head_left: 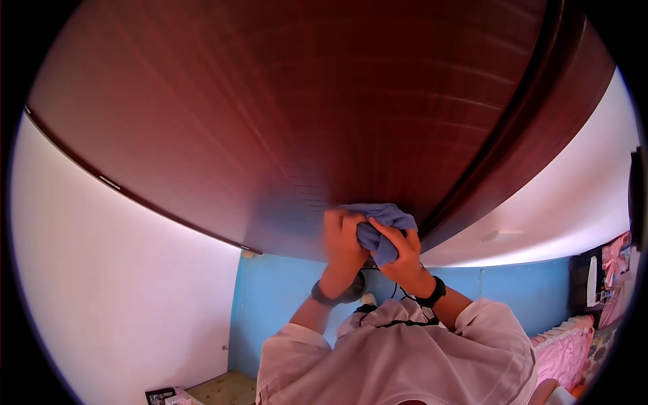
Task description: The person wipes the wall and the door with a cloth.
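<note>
A crumpled blue-grey cloth [390,214] is bunched between my two hands, close against a dark red-brown wooden door panel [270,101]. My right hand [403,255] is closed round the cloth, its thumb and fingers pressing into the folds. On the left side of the bundle, my left hand [344,241] has curled fingers on the cloth and is slightly smeared by motion. Several short slits [307,192] show in the panel just left of my hands. Each wrist wears a dark band.
White wall [135,256] borders the panel on the left, and a pale surface [540,216] lies on the right. Below is a blue surface [270,283]. A pink frilled cloth [567,351] hangs at lower right; a greenish tabletop [223,390] stands at lower left.
</note>
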A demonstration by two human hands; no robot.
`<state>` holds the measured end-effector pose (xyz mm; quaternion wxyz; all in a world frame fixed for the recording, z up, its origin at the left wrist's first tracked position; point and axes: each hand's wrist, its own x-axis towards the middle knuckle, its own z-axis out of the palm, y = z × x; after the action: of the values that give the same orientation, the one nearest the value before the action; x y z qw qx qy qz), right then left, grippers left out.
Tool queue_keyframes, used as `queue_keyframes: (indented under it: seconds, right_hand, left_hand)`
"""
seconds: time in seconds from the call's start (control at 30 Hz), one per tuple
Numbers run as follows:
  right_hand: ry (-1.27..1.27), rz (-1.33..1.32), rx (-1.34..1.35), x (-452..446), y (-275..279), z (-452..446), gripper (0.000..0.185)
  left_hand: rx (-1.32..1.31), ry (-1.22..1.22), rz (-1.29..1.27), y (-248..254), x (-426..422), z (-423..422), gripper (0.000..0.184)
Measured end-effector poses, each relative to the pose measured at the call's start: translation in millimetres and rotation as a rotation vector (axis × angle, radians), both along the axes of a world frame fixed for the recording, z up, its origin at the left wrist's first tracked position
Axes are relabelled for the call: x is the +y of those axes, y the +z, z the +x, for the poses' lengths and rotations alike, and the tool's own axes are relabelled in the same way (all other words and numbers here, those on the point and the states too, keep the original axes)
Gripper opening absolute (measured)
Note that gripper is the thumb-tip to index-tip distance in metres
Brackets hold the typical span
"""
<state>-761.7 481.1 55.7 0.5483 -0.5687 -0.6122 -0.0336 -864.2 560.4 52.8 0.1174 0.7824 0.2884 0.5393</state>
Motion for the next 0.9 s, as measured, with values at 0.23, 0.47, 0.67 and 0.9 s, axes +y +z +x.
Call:
queue_keyframes:
  seconds: [0.23,0.47,0.67,0.9]
  right_hand:
    - [0.092,-0.255,0.126,16.3,-43.7,-32.9,0.048]
    - [0.207,-0.213,0.099,49.1,-26.1,-67.4,0.055]
    - [0.181,-0.015,0.120,50.0,25.9,-64.6,0.058]
    - [0.112,-0.002,0.103,34.9,18.2,-45.8,0.051]
  left_hand:
    - [-0.010,-0.028,-0.205,-61.3,13.4,-34.6,0.032]
    - [-0.033,0.112,-0.125,-33.3,39.4,-69.6,0.030]
    - [-0.060,0.086,-0.017,27.6,40.1,-63.2,0.031]
    - [-0.086,0.048,-0.022,13.3,29.5,-42.4,0.028]
